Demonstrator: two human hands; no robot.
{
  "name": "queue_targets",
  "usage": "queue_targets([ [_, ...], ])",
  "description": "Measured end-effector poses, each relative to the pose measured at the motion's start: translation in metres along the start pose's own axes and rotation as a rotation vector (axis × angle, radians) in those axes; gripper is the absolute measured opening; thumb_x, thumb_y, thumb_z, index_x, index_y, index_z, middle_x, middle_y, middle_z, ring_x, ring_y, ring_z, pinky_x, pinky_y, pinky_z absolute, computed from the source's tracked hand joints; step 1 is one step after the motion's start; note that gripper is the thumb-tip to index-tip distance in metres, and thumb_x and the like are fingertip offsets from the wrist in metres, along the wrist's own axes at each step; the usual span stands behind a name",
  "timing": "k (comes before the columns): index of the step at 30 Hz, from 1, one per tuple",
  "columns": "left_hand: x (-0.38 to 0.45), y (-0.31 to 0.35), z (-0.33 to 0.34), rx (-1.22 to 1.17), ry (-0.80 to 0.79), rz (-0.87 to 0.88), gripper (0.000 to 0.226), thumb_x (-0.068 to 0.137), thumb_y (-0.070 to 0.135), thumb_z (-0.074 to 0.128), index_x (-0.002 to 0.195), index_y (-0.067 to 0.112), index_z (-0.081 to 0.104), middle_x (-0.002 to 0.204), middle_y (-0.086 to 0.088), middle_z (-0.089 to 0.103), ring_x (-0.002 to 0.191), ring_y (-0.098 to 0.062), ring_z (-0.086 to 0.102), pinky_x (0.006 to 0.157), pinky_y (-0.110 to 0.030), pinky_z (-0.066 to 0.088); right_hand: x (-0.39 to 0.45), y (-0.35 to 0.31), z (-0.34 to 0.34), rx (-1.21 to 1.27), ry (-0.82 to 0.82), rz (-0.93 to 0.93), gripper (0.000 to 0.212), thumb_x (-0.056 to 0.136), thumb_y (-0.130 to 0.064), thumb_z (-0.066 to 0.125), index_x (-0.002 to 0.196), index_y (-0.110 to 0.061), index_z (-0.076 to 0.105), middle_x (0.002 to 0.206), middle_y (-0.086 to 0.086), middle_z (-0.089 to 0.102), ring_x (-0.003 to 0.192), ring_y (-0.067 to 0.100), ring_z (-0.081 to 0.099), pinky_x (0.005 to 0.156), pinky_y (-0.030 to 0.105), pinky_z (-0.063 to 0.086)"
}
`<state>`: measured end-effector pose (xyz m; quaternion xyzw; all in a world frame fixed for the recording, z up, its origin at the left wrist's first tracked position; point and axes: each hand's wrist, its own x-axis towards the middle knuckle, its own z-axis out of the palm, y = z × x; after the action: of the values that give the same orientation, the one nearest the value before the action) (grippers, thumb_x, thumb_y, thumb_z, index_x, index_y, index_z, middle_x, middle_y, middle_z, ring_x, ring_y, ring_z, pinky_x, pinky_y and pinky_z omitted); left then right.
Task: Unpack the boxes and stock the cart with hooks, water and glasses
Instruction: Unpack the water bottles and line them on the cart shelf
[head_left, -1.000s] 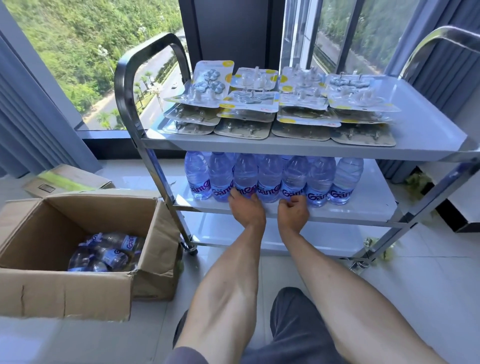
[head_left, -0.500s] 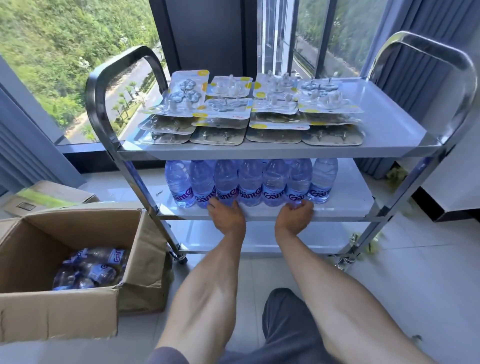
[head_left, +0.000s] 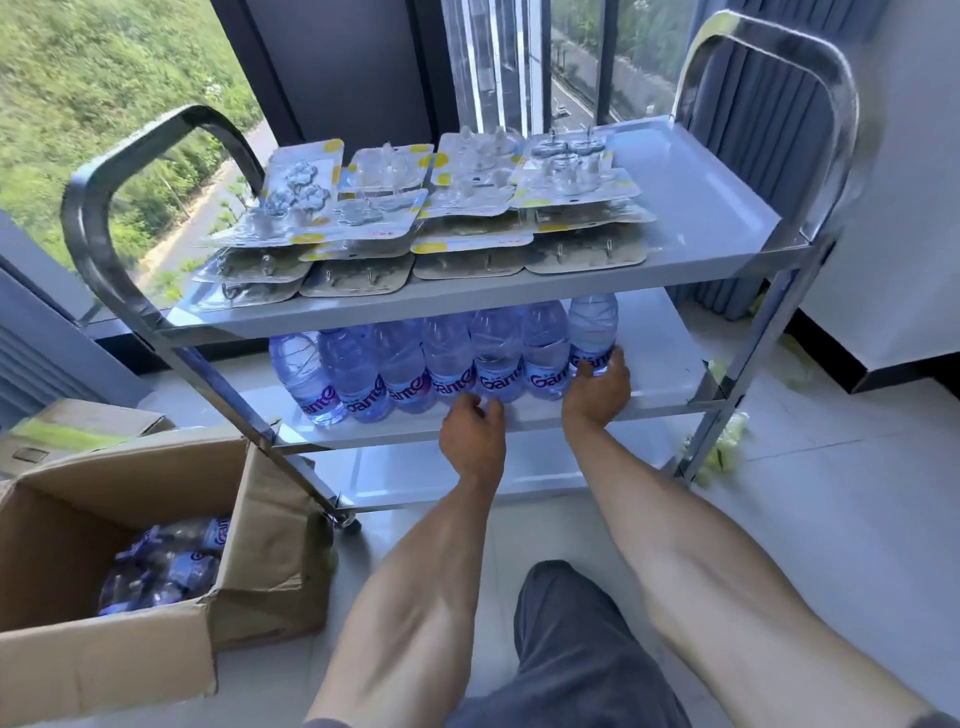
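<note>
Since the earlier frame, the right hand has been shifted from the row's middle to the end water bottle, whose base is now clasped by curled fingers. Beside that grip, the bottle row stands on the cart's middle shelf. The left hand is held loosely curled at the shelf edge, gripping nothing. Hook packs lie overhead. A hard push may topple neighbouring bottles.

Top shelf hides bottle tops, seemingly.
</note>
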<state>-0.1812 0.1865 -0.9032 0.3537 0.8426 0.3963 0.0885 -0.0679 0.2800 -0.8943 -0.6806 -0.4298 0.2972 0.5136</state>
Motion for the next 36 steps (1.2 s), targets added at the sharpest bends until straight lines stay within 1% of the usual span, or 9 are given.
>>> queue_targets([
  [3, -0.002, 0.018, 0.022, 0.007, 0.028, -0.009, 0.024, 0.090, 0.040, 0.058, 0.092, 0.016, 0.056, 0.080, 0.002, 0.064, 0.077, -0.025, 0.061, 0.065, -0.029, 0.038, 0.010, -0.001, 0.004, -0.045, -0.044, -0.040, 0.035, 0.094, -0.013, 0.056, 0.128, -0.006, 0.056, 0.126, 0.012, 0.063, 0.113, 0.030, 0.059, 0.094, 0.041, 0.048],
  [7, -0.001, 0.019, 0.033, 0.001, 0.080, -0.025, 0.025, 0.090, 0.041, 0.061, 0.091, 0.017, 0.052, 0.082, 0.003, 0.063, 0.078, -0.025, 0.062, 0.066, -0.028, 0.037, 0.029, -0.005, 0.015, 0.058, -0.112, 0.004, 0.030, 0.099, -0.010, 0.042, 0.124, -0.011, 0.057, 0.116, 0.008, 0.067, 0.103, 0.026, 0.063, 0.082, 0.027, 0.048],
  [11, 0.001, 0.019, 0.034, -0.031, 0.122, -0.062, 0.039, 0.083, 0.046, 0.068, 0.102, 0.016, 0.050, 0.096, -0.003, 0.065, 0.086, -0.025, 0.062, 0.070, -0.029, 0.037, 0.038, -0.005, 0.025, 0.158, -0.177, 0.077, 0.037, 0.103, -0.021, 0.036, 0.135, -0.016, 0.055, 0.128, 0.006, 0.064, 0.114, 0.024, 0.061, 0.101, 0.035, 0.048],
  [17, 0.003, 0.015, 0.035, 0.006, 0.080, -0.041, 0.041, 0.086, 0.048, 0.065, 0.108, 0.017, 0.051, 0.102, -0.003, 0.066, 0.093, -0.025, 0.063, 0.074, -0.028, 0.037, 0.041, -0.003, 0.019, 0.102, -0.288, 0.100, 0.049, 0.101, -0.015, 0.045, 0.149, -0.017, 0.038, 0.142, 0.009, 0.052, 0.127, 0.024, 0.052, 0.107, 0.033, 0.041],
  [19, 0.001, 0.012, 0.032, -0.013, 0.066, 0.006, 0.038, 0.088, 0.043, 0.066, 0.111, 0.015, 0.053, 0.107, -0.005, 0.065, 0.097, -0.026, 0.062, 0.074, -0.029, 0.039, 0.024, 0.001, 0.011, 0.027, -0.210, 0.068, 0.059, 0.095, -0.006, 0.053, 0.151, -0.009, 0.033, 0.147, 0.013, 0.046, 0.133, 0.028, 0.045, 0.109, 0.035, 0.037],
  [21, -0.006, 0.006, 0.026, 0.006, 0.063, 0.069, 0.034, 0.089, 0.035, 0.064, 0.113, 0.013, 0.054, 0.113, -0.008, 0.059, 0.102, -0.028, 0.058, 0.077, -0.034, 0.045, -0.002, 0.004, 0.002, 0.038, -0.111, -0.039, 0.054, 0.087, 0.002, 0.057, 0.139, -0.002, 0.047, 0.135, 0.018, 0.054, 0.127, 0.035, 0.047, 0.104, 0.040, 0.038],
  [25, -0.022, -0.028, -0.001, 0.083, 0.069, 0.018, 0.024, 0.093, 0.023, 0.056, 0.113, 0.009, 0.057, 0.116, -0.010, 0.051, 0.097, -0.032, 0.058, 0.077, -0.039, 0.047, -0.054, 0.019, -0.012, -0.210, -0.040, -0.162, 0.045, 0.077, 0.001, 0.063, 0.121, -0.006, 0.059, 0.118, 0.015, 0.059, 0.117, 0.035, 0.048, 0.097, 0.042, 0.035],
  [31, -0.026, -0.087, -0.061, 0.180, 0.075, -0.121, 0.032, 0.097, 0.024, 0.051, 0.125, 0.010, 0.054, 0.125, -0.012, 0.050, 0.103, -0.034, 0.059, 0.083, -0.043, 0.047, -0.121, 0.031, -0.011, -0.293, -0.264, -0.226, 0.025, 0.084, -0.001, 0.056, 0.107, -0.006, 0.061, 0.110, 0.013, 0.062, 0.107, 0.033, 0.052, 0.088, 0.042, 0.041],
  [36, -0.006, -0.122, -0.113, 0.169, 0.156, -0.206, 0.027, 0.095, 0.020, 0.050, 0.119, 0.011, 0.058, 0.122, -0.011, 0.053, 0.102, -0.033, 0.059, 0.083, -0.040, 0.045, -0.189, 0.028, 0.025, -0.307, -0.555, -0.272, 0.024, 0.092, -0.003, 0.053, 0.115, -0.006, 0.060, 0.120, 0.011, 0.060, 0.108, 0.029, 0.058, 0.091, 0.039, 0.047],
])
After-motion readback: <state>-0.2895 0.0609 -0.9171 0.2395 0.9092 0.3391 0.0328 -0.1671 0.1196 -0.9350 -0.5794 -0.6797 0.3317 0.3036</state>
